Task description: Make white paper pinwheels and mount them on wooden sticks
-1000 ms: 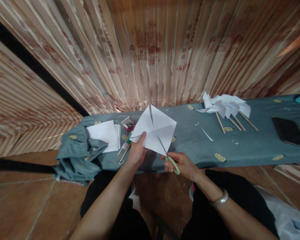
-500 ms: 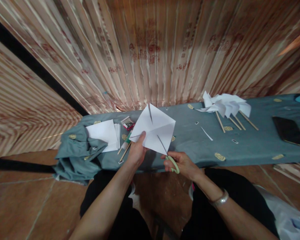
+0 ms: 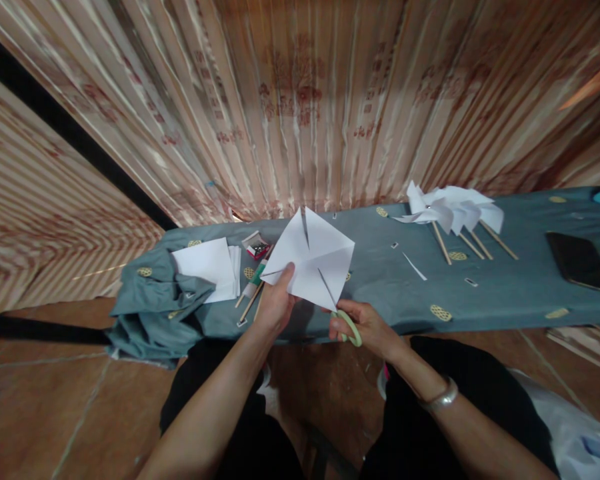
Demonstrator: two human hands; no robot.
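Note:
My left hand [image 3: 279, 301] pinches a square sheet of white paper [image 3: 325, 248] at its left side, thumb on top. Slits run inward from the sheet's corners at the top, the left and the bottom right. Green-handled scissors [image 3: 350, 328] are gripped in my right hand [image 3: 365, 327], their blades lying along the slit at the near corner. How far the blades are apart I cannot make out. Just left of the sheet are a small red box of pins [image 3: 257, 248], a green-and-white tube [image 3: 255, 281] and wooden sticks [image 3: 251, 305].
A narrow table with a grey-green cloth [image 3: 380, 293] stands before a striped curtain [image 3: 300, 107]. White paper sheets [image 3: 207, 267] lie at the left. Several paper pinwheels on sticks [image 3: 455, 210], a paper strip [image 3: 414, 265] and a dark phone [image 3: 580, 262] lie to the right.
The sheet, the scissors and both hands have shifted very slightly to the right. The slit at the top corner gapes a little differently. Both holds are unchanged.

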